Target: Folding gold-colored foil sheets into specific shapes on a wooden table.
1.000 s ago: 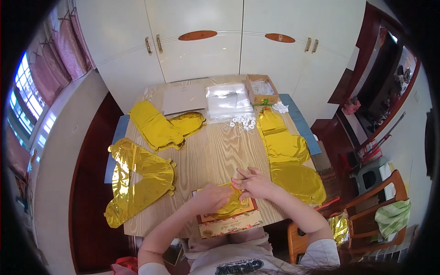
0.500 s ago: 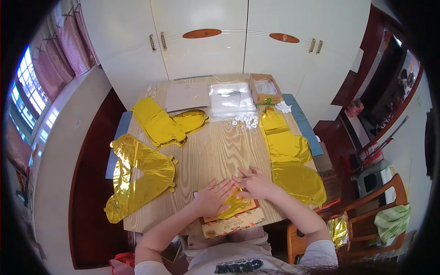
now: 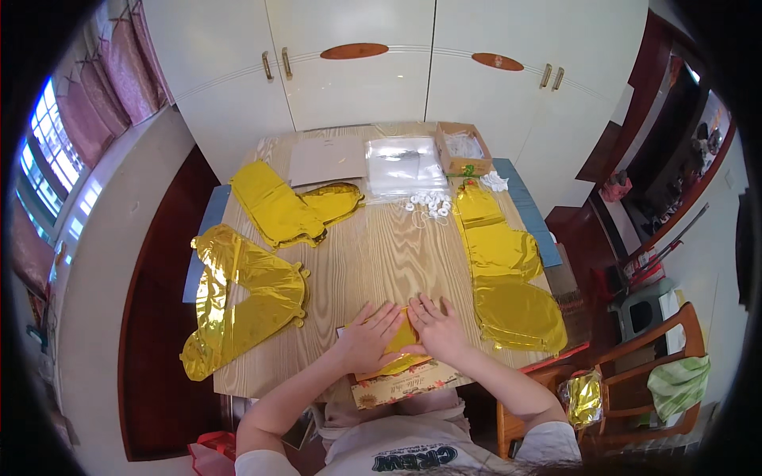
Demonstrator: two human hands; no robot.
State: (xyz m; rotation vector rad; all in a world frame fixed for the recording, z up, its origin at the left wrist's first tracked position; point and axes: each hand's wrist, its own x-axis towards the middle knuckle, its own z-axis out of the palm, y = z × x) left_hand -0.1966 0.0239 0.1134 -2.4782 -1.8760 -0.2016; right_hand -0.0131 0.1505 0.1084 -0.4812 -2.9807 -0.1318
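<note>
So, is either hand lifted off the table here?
No: the left hand and right hand both press flat on the folded gold foil balloon on the wooden table.

The wooden surface (image 3: 381,254) carries gold foil balloons at its left (image 3: 242,297), upper left (image 3: 282,205) and right (image 3: 504,274). A cardboard sheet (image 3: 325,159), clear plastic bags (image 3: 405,166), a small cardboard box (image 3: 462,148) and white rings (image 3: 429,204) lie along the far edge. A printed card (image 3: 409,382) lies at the near edge.

White cabinets (image 3: 349,71) stood at 12 o'clock, a wooden chair (image 3: 659,357) at 4, pink curtains (image 3: 119,71) at 10.
</note>
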